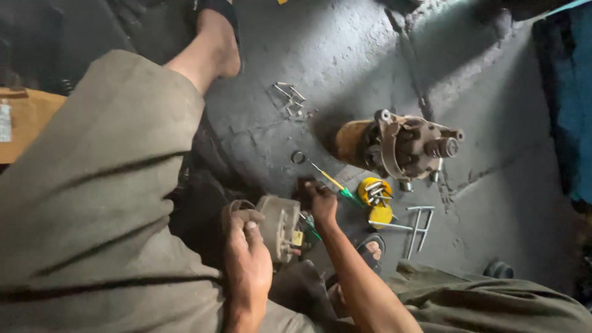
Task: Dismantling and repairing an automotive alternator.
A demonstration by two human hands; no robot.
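Observation:
My left hand (246,262) grips a grey metal housing (280,227) with a ribbed face, holding it upright above my lap. My right hand (320,202) reaches just past the housing, its fingers curled on a small dark part (303,185) near the floor. Right beside that hand lies a screwdriver (338,186) with a yellow and green handle, its thin shaft pointing to a small metal ring (298,157). A rusty motor body (401,145) with a pulley shaft lies on its side farther right, apart from both hands.
Two yellow caps (376,200) hold small bolts. A bent metal rod tool (419,225) lies to their right, and loose bolts (291,98) lie farther out. My sandalled feet (216,43) rest on the cracked dark floor (345,55). A blue cloth (573,105) hangs at the right edge.

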